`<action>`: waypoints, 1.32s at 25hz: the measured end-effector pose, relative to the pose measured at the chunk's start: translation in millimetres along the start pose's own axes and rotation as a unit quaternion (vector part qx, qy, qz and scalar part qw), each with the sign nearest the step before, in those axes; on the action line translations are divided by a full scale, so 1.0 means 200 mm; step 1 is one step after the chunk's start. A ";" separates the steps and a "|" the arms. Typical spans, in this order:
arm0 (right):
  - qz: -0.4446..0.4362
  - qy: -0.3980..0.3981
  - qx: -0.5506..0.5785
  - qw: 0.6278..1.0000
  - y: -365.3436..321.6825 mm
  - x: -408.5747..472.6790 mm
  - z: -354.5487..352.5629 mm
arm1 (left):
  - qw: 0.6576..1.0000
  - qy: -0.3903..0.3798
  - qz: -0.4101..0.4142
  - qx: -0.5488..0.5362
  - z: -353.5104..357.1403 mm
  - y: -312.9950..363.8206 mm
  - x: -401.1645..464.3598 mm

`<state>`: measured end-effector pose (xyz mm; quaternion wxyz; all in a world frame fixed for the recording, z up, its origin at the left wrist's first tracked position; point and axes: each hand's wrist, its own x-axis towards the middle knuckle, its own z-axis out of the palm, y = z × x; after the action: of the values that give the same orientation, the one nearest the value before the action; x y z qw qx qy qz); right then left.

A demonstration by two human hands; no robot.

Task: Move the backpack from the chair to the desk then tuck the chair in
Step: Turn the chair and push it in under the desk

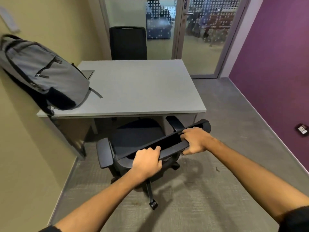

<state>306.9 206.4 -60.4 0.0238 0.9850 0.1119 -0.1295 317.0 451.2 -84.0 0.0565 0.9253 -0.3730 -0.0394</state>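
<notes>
The backpack (pixel 45 76) lies on the desk (pixel 142 87) at its near left corner, leaning back against the yellow-green wall (pixel 33 148). It is grey with darker panels near its base, two dark zips run slantwise across its front, and a strap trails out onto the desk top toward the middle. Part of its lower end hangs a little over the desk's near edge.

The chair (pixel 137 139) is black, with a padded seat, two armrests and a wheeled base on the grey carpet (pixel 217 190). It stands at the desk's near edge, turned slightly, its seat front just under the top while the backrest and most of the seat are outside.

Both hands are clenched on the top rail of the chair's backrest: the left hand (pixel 147 162) wraps it near the left end, fingers curled over the front, and the right hand (pixel 195 141) grips it further along to the right.

A second black chair (pixel 128 43) sits at the desk's far edge, before a glass door (pixel 200 36)
</notes>
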 end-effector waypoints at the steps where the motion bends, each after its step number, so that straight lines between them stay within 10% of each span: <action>1: 0.007 0.004 0.012 1.000 -0.01 0.04 0.00 | 1.000 0.001 0.000 0.006 -0.01 -0.05 0.01; 14: 0.004 0.021 0.065 0.998 -0.24 0.53 -0.07 | 0.990 -0.031 -0.124 0.066 -0.13 -0.70 0.22; 33: 0.093 0.088 0.082 0.988 -0.27 1.23 -0.19 | 0.995 -0.030 -0.093 0.019 -0.23 -1.42 0.75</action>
<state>535.9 314.9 -89.6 -0.0546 0.9973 0.0108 -0.0479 624.2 553.9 -81.1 0.0237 0.9552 -0.2875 -0.0653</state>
